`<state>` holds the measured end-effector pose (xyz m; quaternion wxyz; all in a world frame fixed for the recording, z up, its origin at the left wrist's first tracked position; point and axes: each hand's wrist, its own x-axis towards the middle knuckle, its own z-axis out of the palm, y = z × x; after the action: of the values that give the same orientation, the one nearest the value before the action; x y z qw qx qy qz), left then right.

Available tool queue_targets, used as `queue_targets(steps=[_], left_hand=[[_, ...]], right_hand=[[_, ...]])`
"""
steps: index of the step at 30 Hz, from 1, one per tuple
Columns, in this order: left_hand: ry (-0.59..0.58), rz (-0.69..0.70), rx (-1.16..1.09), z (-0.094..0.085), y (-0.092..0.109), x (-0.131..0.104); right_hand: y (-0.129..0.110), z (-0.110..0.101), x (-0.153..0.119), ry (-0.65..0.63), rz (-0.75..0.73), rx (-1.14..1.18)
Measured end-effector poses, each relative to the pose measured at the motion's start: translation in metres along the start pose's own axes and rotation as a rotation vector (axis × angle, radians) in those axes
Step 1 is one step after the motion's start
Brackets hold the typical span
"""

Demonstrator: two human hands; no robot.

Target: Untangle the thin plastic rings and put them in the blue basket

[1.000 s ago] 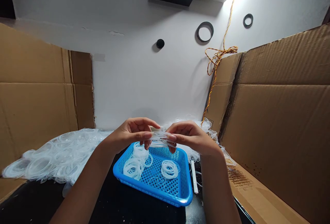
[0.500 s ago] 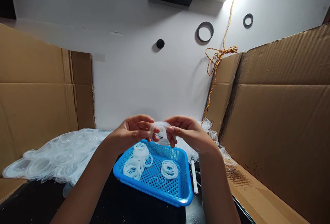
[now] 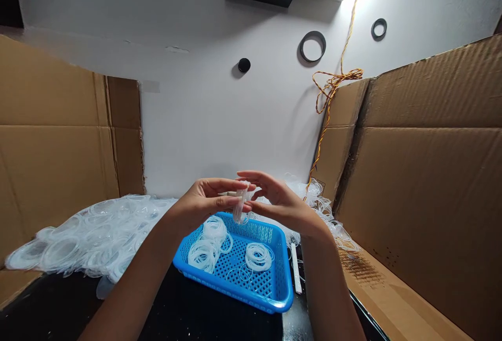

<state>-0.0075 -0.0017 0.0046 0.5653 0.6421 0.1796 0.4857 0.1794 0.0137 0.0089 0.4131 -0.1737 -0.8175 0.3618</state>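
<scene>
Above the basket I hold a bundle of thin, clear plastic rings [image 3: 239, 210], turned nearly edge-on to me. My left hand [image 3: 206, 199] pinches it between thumb and fingers. My right hand [image 3: 278, 200] curls round the bundle's right side, with its thumb low and its fingers over the top; the exact contact is partly hidden. Below is a blue perforated plastic basket [image 3: 235, 291]. In it lie coiled bundles of similar rings [image 3: 203, 256] at the left, another ring bundle [image 3: 258, 257] at the right, and a few loose rings.
A large heap of clear rings [image 3: 90, 236] spreads at the left, and more rings [image 3: 323, 207] lie at the back right. A white strip [image 3: 296, 268] lies beside the basket on the black table [image 3: 176, 309]. Cardboard walls [image 3: 431, 184] flank both sides; an orange twisted cord [image 3: 322, 137] hangs behind.
The ring bundle has turned from showing its open loop to nearly edge-on. My right hand has shifted slightly left, and its fingers have moved from inside the loop to around the bundle.
</scene>
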Motion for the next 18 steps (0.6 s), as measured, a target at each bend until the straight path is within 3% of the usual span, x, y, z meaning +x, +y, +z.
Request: queue_targets(steps=[5, 9, 13, 18], left_hand=[[-0.101, 0.011, 0.019, -0.0026, -0.0038, 0.0000], [-0.126, 0.004, 0.024, -0.0028, -0.0033, -0.0018], [-0.220, -0.009, -0.003, -0.0002, -0.0021, -0.0041], [-0.221, 0.021, -0.022, 0.0010, -0.0028, -0.0035]], right_hand=[[-0.0009, 0.0080, 0.0037, 0.023, 0.004, -0.157], [0.0004, 0.0059, 0.0044, 0.130, -0.060, -0.179], [0.0009, 0.0036, 0.0054, 0.202, -0.005, -0.188], [0.0004, 0.0035, 0.0057, 0.166, 0.050, -0.253]])
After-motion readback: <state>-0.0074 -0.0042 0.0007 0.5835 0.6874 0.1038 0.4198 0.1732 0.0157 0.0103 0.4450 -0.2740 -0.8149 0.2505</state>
